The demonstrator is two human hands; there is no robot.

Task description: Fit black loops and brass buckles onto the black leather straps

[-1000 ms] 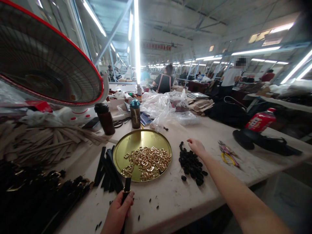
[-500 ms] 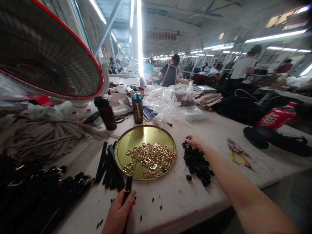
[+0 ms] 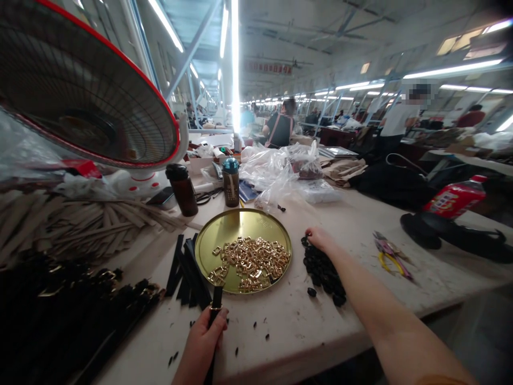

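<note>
My left hand (image 3: 206,339), at the front of the table, is closed around a black strap (image 3: 217,297). A small gold buckle (image 3: 216,307) sits across the strap just above my fingers. My right hand (image 3: 318,239) reaches out to the far end of a pile of small black loops (image 3: 321,272). Its fingers are bent together at the pile's edge; what they pinch, if anything, is hidden. Between my hands, a round gold tray (image 3: 220,227) carries a heap of gold buckles (image 3: 258,259). More black straps (image 3: 195,272) lie against the tray's left side.
A fan (image 3: 92,101) looms at upper left. Behind the tray stand a dark bottle (image 3: 183,192) and a blue-lidded bottle (image 3: 231,184), beside plastic bags (image 3: 276,166). Pliers (image 3: 390,256) lie at right, near a red-labelled bottle (image 3: 457,197). Finished-looking black straps (image 3: 80,310) pile up at left.
The view has shifted slightly. My right hand stays at the far edge of the loop pile, its fingers a little lower against the loops. My left hand keeps its hold on the buckled strap.
</note>
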